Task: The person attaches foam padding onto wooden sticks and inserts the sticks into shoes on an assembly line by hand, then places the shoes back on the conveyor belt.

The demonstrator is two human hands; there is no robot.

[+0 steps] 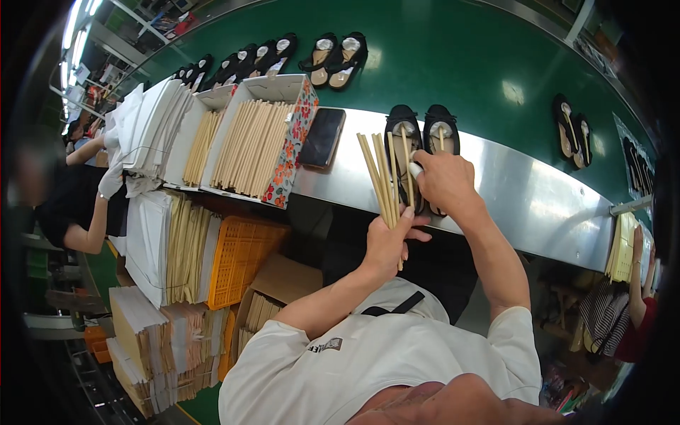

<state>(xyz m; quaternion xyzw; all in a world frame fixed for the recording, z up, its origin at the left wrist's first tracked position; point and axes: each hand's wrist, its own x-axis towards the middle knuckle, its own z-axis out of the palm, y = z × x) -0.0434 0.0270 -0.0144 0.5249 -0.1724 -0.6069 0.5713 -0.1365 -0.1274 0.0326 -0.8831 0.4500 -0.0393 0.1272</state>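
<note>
My left hand [388, 244] is closed round a loose bunch of thin wooden sticks [379, 177] that fan upward towards the shoes. My right hand [446, 180] is curled over the right one of two black flat shoes [440, 115], and a wooden stick [441, 139] in that shoe runs under its fingers. White wrapping shows on one of its fingers. Beside it, the left black shoe [401, 113] has a stick [404, 139] lying lengthwise inside. Both shoes rest with toes pointing away, white stuffing in the toes. Their heels are partly hidden by my hands and the sticks.
Left of the shoes are a dark phone [323, 138] and a flowered box [292, 145] full of sticks. More black shoes [338, 60] stand on the green belt [439, 49]. An orange crate [244, 248] sits below. A co-worker's gloved hand [111, 180] touches white paper at left.
</note>
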